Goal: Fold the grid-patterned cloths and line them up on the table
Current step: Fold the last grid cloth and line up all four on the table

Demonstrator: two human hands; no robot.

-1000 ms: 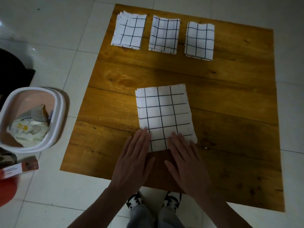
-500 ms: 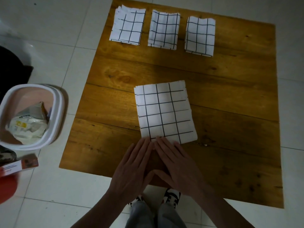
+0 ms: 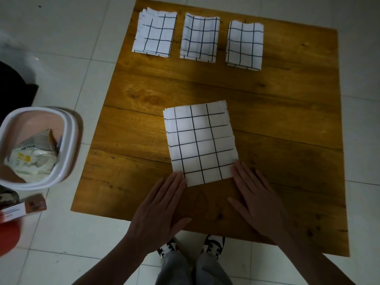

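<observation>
Both hands lie flat with fingers straight, gripping nothing: the left hand [image 3: 162, 208] touches the near left corner of the half-folded white cloth with a black grid [image 3: 200, 141], and the right hand [image 3: 259, 200] touches its near right corner. That cloth lies on the square brown wooden table [image 3: 287, 120], stretching away from the fingertips. Its stacked layers look slightly offset along the left edge, so I judge the next fold could come out skewed if the corners slip on the smooth wood or one hand lifts unevenly. Well beyond the hands, at the far edge, three finished folded grid cloths [image 3: 200, 38] sit in a row; a careless placement could nudge them out of line. Left of the left hand, on the floor, a white-rimmed pink plastic bin [image 3: 67, 140] holds crumpled wrappers [image 3: 33, 159].
</observation>
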